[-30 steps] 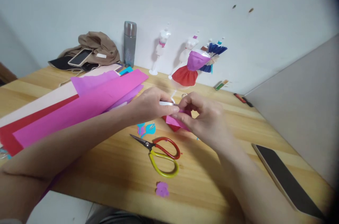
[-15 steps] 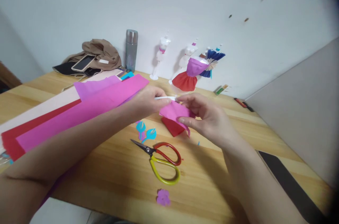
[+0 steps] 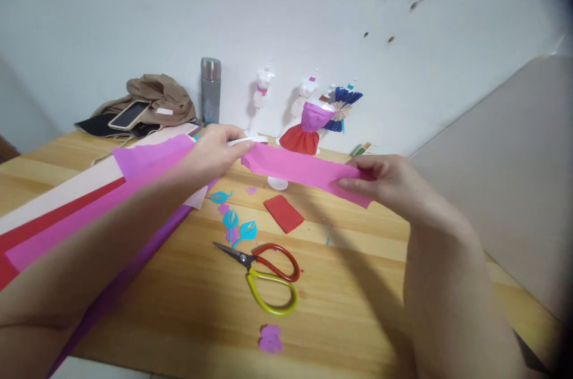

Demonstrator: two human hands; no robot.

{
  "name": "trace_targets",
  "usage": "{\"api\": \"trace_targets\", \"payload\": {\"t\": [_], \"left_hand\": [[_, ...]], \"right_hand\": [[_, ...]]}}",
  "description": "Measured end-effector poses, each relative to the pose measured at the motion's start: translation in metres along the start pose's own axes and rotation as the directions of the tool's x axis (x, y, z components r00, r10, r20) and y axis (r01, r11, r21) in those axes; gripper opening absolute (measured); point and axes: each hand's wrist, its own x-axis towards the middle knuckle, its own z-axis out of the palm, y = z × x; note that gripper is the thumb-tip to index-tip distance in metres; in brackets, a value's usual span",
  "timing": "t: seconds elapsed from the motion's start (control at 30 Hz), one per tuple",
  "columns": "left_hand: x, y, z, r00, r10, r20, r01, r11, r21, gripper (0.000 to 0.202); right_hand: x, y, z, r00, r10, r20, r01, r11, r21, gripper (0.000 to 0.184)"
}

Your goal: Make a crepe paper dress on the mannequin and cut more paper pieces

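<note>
A pink paper strip (image 3: pixel 304 167) is stretched out in the air between my two hands. My left hand (image 3: pixel 219 149) pinches its left end and also has a narrow white band (image 3: pixel 255 140) between thumb and fingers. The strip's right end is in the pinch of my right hand (image 3: pixel 385 182). Below it on the table lie a folded red piece (image 3: pixel 284 213), blue leaf-shaped cutouts (image 3: pixel 246 232) and scissors (image 3: pixel 244 259) with one red and one yellow handle, blades pointing left. A purple flower cutout (image 3: pixel 271 338) rests near the front edge.
Small white dress forms (image 3: pixel 265 77), one in a purple top and red skirt (image 3: pixel 302 140), stand along the wall. A grey bottle (image 3: pixel 210 92), brown cloth (image 3: pixel 156 98) and phone (image 3: pixel 129 114) are at back left. Coloured sheets (image 3: pixel 107 188) lie under my left arm.
My right hand has moved right and away from the left, drawing the bunched pink strip out to its length. The view has shifted slightly, and more of the red piece shows.
</note>
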Motion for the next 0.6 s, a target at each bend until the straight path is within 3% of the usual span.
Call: {"api": "trace_targets", "payload": {"t": [0.1,0.23,0.43,0.6], "left_hand": [[0.003,-0.003,-0.001,1.0,-0.017,-0.025,0.017,1.0,-0.008,0.021],[0.008,-0.006,-0.003,0.999,-0.037,-0.04,0.036,0.999,-0.017,0.021],[0.008,-0.009,-0.005,1.0,-0.02,-0.008,0.02,1.0,-0.016,0.021],[0.003,-0.002,-0.01,0.998,0.006,0.063,-0.005,1.0,-0.012,0.021]], "right_hand": [[0.001,0.005,-0.011,0.992,0.039,0.117,-0.063,0.977,0.204,0.026],[0.006,0.015,-0.015,0.995,-0.033,0.095,-0.004,0.934,0.357,0.029],[0.013,0.013,0.004,0.997,-0.043,0.071,0.017,0.943,0.331,0.02],[0.017,0.009,0.026,0.995,0.008,0.103,-0.03,0.976,0.214,0.03]]}}
